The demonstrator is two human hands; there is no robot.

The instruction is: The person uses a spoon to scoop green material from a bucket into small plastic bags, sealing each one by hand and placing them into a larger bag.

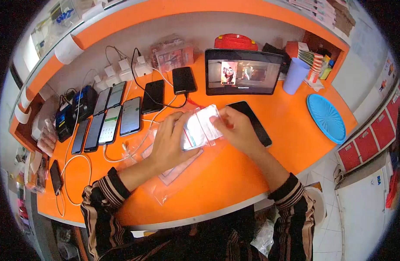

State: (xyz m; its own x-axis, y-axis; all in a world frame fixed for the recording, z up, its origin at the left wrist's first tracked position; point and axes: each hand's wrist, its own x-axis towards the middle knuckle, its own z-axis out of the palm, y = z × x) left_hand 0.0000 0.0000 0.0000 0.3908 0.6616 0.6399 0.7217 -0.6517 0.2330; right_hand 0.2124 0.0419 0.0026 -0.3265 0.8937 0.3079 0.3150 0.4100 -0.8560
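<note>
Plastic packet [200, 129]: looks light, flimsy, probably slippery; best held by opposite edges. Left hand [166, 141] loosely gripping left side, right hand [235, 126] pinching right edge.

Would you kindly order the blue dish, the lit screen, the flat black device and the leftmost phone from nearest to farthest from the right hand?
From the right hand:
1. Flat black device, just beside it
2. Lit screen, standing beyond it
3. Blue dish, on the right
4. Leftmost phone, near the table's left edge
</note>
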